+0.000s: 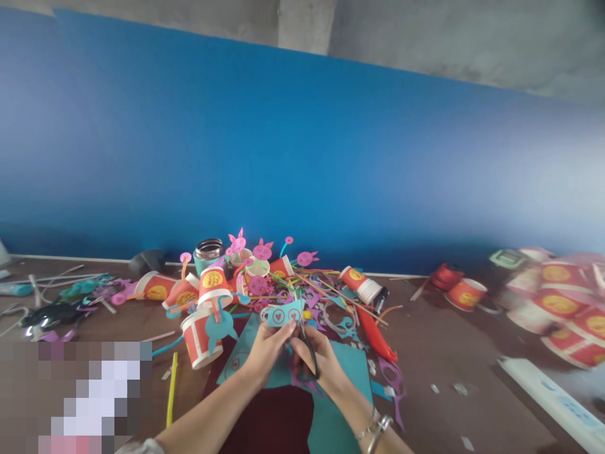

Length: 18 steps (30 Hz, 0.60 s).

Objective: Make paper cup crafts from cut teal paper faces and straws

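Observation:
A strip of light blue paper (pixel 278 315) with red circles and hearts drawn on it is pinched in my left hand (pixel 267 348). My right hand (pixel 317 354) grips black-handled scissors (pixel 309 353), their blades up at the strip's right end. Beneath both hands lie teal paper sheets (pixel 350 362) and a dark red sheet (pixel 269 419). Just left of my hands, two red-and-white paper cups (pixel 215 285) are stacked, with a blue paper cut-out (pixel 221 328) fixed to them.
Pink cut-outs, straws and more cups crowd the table's back. A red pouch-like object (pixel 378 334) and purple scraps (pixel 392 378) lie to the right. Stacked cups (pixel 558 302) and a white power strip (pixel 553 400) are at far right. A blue partition (pixel 302 157) stands behind.

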Each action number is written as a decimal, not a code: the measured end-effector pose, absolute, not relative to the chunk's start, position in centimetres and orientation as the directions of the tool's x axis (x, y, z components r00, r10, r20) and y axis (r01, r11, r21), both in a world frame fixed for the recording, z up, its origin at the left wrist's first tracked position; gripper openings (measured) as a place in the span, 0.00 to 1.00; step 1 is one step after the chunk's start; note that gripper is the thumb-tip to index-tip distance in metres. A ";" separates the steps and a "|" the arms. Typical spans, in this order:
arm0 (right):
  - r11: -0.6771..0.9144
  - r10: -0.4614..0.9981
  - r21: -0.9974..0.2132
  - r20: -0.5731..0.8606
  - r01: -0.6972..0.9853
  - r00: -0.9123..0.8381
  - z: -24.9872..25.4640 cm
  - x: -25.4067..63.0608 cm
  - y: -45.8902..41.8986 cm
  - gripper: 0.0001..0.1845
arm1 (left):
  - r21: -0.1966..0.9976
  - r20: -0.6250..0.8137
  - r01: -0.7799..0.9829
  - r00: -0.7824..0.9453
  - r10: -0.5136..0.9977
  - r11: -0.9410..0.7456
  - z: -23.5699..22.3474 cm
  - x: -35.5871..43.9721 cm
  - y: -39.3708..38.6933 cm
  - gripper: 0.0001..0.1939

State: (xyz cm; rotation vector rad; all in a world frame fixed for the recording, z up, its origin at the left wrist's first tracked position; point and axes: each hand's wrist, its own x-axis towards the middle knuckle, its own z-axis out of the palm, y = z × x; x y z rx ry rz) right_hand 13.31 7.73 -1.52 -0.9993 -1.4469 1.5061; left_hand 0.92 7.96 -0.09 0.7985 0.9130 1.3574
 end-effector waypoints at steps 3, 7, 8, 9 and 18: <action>-0.014 0.933 -1.000 -0.004 -0.027 -0.361 -1.5 13.4 7.7 0.24 | 0.884 -0.070 -0.461 0.032 0.997 0.077 -0.4 0.8 8.1 0.17; 0.003 0.934 -0.999 0.015 -0.034 -0.358 -1.4 13.4 7.7 0.24 | 0.889 -0.080 -0.450 0.017 0.997 0.079 -0.5 0.7 8.3 0.17; 0.005 0.935 -1.000 0.015 -0.031 -0.356 -1.4 13.4 7.7 0.24 | 0.893 -0.086 -0.442 0.011 0.996 0.082 -0.5 0.6 8.3 0.17; 0.006 0.935 -1.000 0.014 -0.024 -0.353 -1.4 13.4 7.7 0.24 | 0.897 -0.089 -0.434 0.005 0.996 0.083 -0.4 0.6 8.2 0.17; -0.019 0.939 -1.000 -0.021 0.011 -0.342 -1.1 13.6 7.9 0.22 | 0.915 -0.092 -0.397 -0.045 0.995 0.066 0.5 0.1 8.3 0.16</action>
